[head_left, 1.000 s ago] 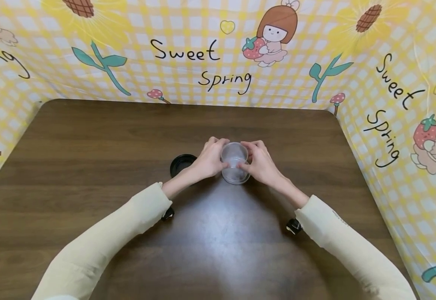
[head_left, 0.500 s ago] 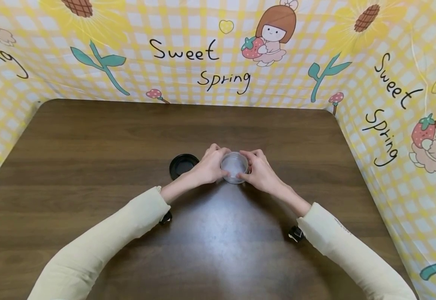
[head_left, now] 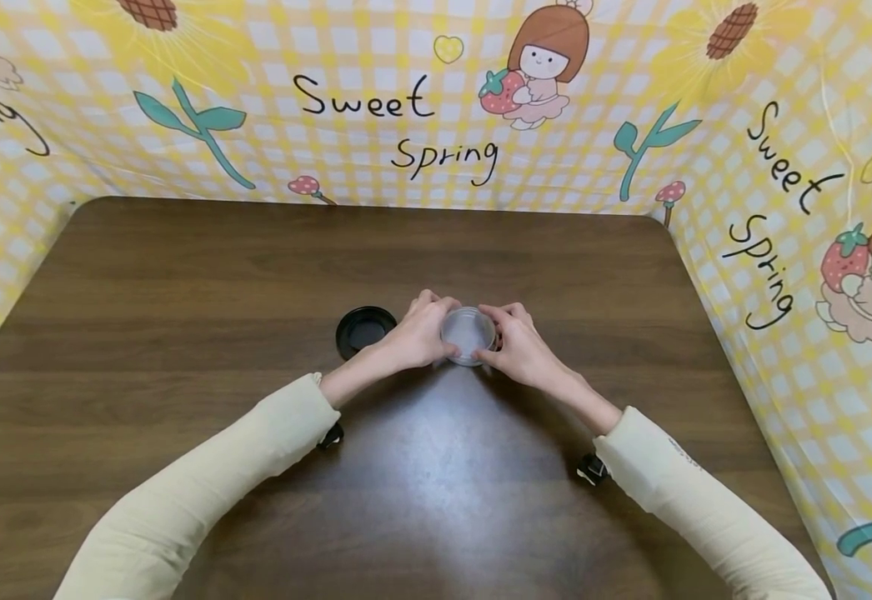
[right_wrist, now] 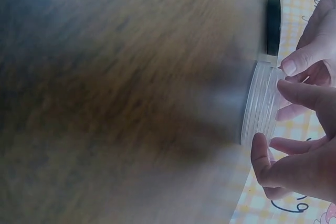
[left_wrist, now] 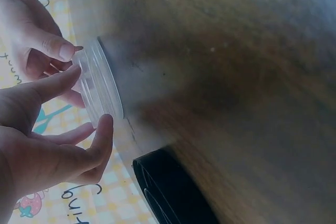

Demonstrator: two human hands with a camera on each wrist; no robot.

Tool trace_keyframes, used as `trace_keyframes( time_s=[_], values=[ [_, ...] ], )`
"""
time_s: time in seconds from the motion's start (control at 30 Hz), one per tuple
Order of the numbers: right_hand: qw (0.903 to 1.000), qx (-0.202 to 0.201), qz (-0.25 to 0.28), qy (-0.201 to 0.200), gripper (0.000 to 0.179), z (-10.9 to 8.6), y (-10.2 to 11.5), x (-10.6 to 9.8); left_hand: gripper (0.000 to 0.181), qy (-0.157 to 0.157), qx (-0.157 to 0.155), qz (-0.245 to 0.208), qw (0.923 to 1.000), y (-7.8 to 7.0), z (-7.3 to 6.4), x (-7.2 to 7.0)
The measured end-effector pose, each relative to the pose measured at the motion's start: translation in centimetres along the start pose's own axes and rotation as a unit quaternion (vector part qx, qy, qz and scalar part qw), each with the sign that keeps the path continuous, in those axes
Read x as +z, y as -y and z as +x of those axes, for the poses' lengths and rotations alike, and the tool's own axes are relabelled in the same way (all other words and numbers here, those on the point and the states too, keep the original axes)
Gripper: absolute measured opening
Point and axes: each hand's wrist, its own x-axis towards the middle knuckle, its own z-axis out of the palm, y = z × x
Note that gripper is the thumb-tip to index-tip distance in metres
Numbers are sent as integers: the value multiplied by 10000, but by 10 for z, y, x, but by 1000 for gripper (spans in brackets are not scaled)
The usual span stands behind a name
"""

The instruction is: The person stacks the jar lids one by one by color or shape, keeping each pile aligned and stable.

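A stack of shallow, round clear plastic containers (head_left: 468,335) sits on the table between both hands, with several ridged edges one above another in the right wrist view. My left hand (head_left: 423,332) grips its left side, thumb at the front and fingers behind. From the other side my right hand (head_left: 520,340) holds it in the same way, thumb near the front rim. In the left wrist view the stack (left_wrist: 100,80) stands with its base on or very close to the tabletop. Left of it lies a round black dish-like piece (head_left: 364,331), partly covered by my left hand and wrist.
The brown wooden table (head_left: 436,500) has rounded far corners. A yellow checked cloth (head_left: 376,50) with printed flowers and letters hangs behind it and along both sides. Small black devices (head_left: 592,468) are worn under the wrists.
Both hands have brought the upper clear container down and slightly toward the person, onto the lower one, so their outlines now nearly coincide. The black piece has stayed put.
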Motion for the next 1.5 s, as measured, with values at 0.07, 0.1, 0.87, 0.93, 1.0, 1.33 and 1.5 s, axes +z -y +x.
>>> trace_keyframes(
  time_s=[0.07,0.1,0.87,0.93,1.0,1.33,1.5],
  values=[
    [10000,-6,-9,36,67,0,0,0,61,16,31,28,10000,1,0,0],
    [10000,-5,-12,53,67,-1,0,0,61,29,36,37,10000,1,0,0],
    [9997,143,171,35,68,-2,-1,0,64,144,91,-28,9999,1,-1,-1],
    [9997,138,181,25,68,-2,-1,1,63,155,91,-42,9998,1,-1,-1],
    [9997,137,180,9,68,-2,-2,1,63,175,75,-55,9998,1,-1,-1],
    [9998,83,183,3,68,-2,-2,2,64,149,96,-80,9998,2,-3,-1],
    [9996,123,250,47,69,-3,-2,2,67,122,117,-92,9998,2,-3,0]
  ],
)
